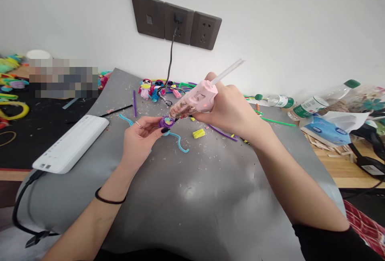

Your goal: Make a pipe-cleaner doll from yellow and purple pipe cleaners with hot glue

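A grey mat (204, 197) spreads beneath both hands, with a long white power strip (72, 144) lying on it, left of the left hand. The right hand (234, 106) is closed around the handle of a pink glue gun (197, 98); the gun's body extends from the hand toward the left, its nozzle tilted down to the small purple piece in the other hand. Whether the nozzle touches that piece, I cannot tell. The gun is pale pink, smeared with brownish stains toward the nozzle, and a clear glue stick (228, 70) pokes up at a slant from its rear.

The left hand (140, 138) is pinched around the purple piece (166, 122), which sits between thumb and fingers at their tips, just below the nozzle. Light-blue fuzzy stems (182, 144) show on either side of those fingertips, one curling down to the right, the other reaching up to the left. The purple piece is small and roundish, its rim fuzzy, with paler blue and yellowish bits in the middle. A bright yellow fuzzy piece (199, 133) lies on the mat, right of the purple piece and below the gun.
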Demonstrator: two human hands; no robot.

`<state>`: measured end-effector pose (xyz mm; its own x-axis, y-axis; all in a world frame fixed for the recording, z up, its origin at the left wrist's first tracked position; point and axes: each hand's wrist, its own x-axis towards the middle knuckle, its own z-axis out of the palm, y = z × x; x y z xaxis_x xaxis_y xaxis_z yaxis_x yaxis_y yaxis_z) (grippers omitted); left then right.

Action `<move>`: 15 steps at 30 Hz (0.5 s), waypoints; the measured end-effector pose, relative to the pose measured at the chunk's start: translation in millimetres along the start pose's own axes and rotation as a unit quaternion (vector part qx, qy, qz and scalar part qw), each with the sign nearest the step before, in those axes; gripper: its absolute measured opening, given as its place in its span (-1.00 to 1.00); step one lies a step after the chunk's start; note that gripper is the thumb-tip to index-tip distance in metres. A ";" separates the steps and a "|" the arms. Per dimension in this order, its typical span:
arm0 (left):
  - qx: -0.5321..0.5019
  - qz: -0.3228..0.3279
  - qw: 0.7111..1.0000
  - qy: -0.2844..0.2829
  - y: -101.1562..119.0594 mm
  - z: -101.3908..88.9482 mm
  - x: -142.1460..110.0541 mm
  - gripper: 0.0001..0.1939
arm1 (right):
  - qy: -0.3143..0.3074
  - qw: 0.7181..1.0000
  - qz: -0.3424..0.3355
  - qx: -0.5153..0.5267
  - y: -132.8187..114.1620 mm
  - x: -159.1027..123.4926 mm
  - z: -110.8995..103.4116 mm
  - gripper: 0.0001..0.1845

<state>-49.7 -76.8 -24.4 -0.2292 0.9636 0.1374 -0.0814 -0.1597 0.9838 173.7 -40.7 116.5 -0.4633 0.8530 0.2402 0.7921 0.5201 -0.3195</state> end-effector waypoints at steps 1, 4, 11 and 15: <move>-0.003 0.001 1.000 -0.001 -1.1 -0.3 0.1 -0.51 | 0.006 1.000 -0.001 -0.003 -0.1 0.4 0.1 -0.56; -0.016 0.000 1.000 -0.005 -4.6 -1.5 0.1 -0.53 | 0.013 1.000 -0.001 -0.022 -1.7 1.7 0.1 -0.59; -0.039 0.005 0.999 -0.017 -7.5 -2.8 -0.6 -0.57 | 0.048 0.992 0.003 -0.120 -2.1 4.1 1.4 -0.50; -0.034 0.009 0.999 -0.017 -6.2 -1.3 -0.8 -0.56 | 0.066 0.989 0.006 -0.129 -1.4 1.8 3.7 -0.53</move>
<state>-50.3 -76.9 -30.8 -0.1978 0.9670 0.1606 -0.1434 -0.1906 0.9711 170.3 -39.7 114.0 -0.4110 0.8375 0.3600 0.8802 0.4674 -0.0825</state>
